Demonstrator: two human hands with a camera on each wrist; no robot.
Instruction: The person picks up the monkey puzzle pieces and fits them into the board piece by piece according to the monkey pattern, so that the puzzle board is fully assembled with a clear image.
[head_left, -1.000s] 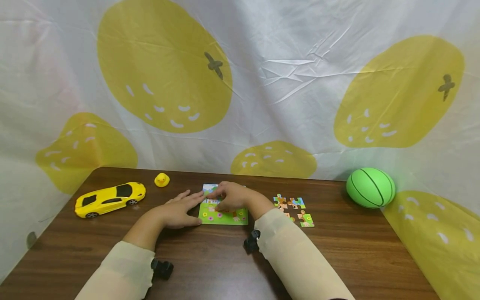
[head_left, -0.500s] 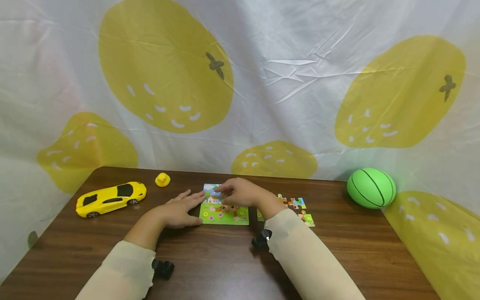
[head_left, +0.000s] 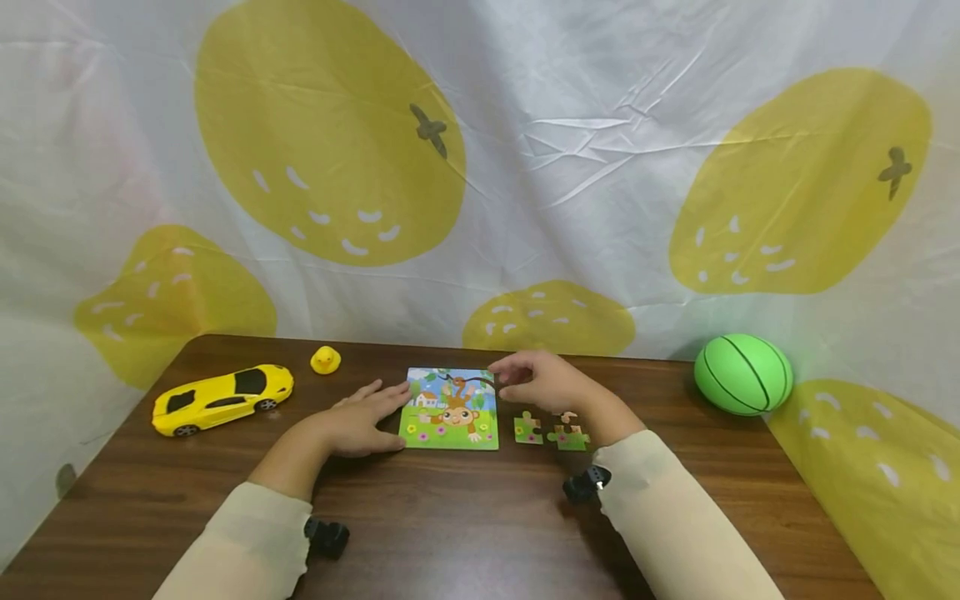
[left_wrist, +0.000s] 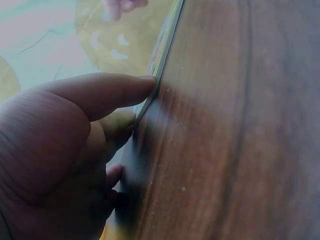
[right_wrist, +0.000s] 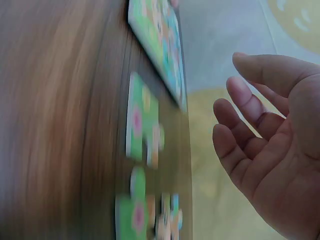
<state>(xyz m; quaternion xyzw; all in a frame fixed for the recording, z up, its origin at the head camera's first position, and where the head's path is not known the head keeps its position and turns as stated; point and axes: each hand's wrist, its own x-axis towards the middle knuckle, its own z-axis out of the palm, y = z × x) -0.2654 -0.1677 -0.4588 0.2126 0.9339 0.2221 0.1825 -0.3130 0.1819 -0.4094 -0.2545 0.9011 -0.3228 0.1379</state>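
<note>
A square monkey picture board [head_left: 438, 435] lies flat on the table. My left hand [head_left: 358, 423] rests at its left side, fingers spread; in the left wrist view the thumb [left_wrist: 120, 92] touches the board's edge. Just right of the board my right hand [head_left: 551, 387] hovers, holding nothing. Its fingers are loosely bent and apart in the right wrist view. Beneath and beside it lie loose jigsaw pieces: a green one with flowers [head_left: 527, 432] and another green one [head_left: 573, 441] further right. Other pieces are partly hidden by the right hand.
On the left of the brown wooden table [head_left: 420, 533] stand a yellow toy car [head_left: 223, 400] and a small yellow duck [head_left: 325, 360]. A green ball [head_left: 742, 375] sits at the far right. Behind the table hangs a fruit-patterned cloth [head_left: 540, 208].
My right hand has lifted off the picture board and moved right, over the loose jigsaw pieces. More of the monkey picture shows. The left hand has stayed in place.
</note>
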